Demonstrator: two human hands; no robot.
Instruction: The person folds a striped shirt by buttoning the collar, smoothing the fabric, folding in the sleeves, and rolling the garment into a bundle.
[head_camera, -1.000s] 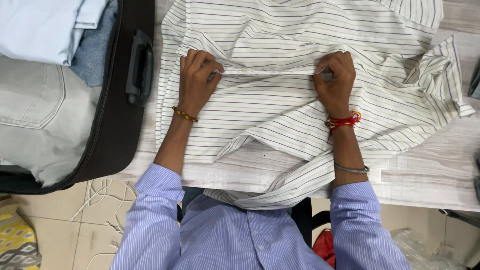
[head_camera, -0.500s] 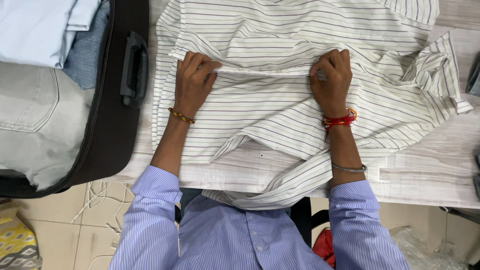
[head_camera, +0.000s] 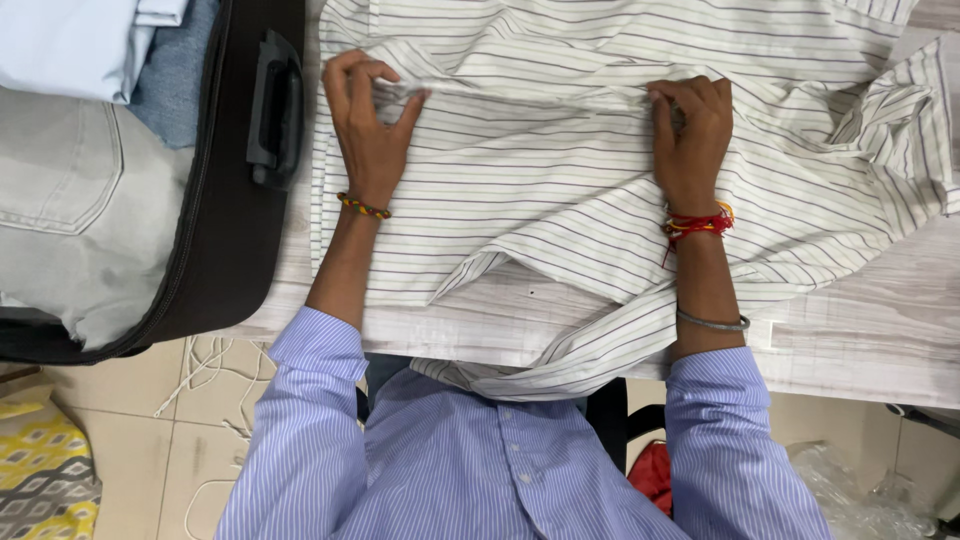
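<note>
A striped shirt (head_camera: 560, 190) lies on the tabletop (head_camera: 860, 330); its fold runs sideways between the left hand (head_camera: 368, 130) and right hand (head_camera: 690, 135), both pinching it.

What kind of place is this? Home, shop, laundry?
Probably a home or a small workroom, not certain. A striped shirt lies spread on a pale wood-grain table, an open dark suitcase with folded clothes sits at the left, and the floor has beige tiles.
</note>
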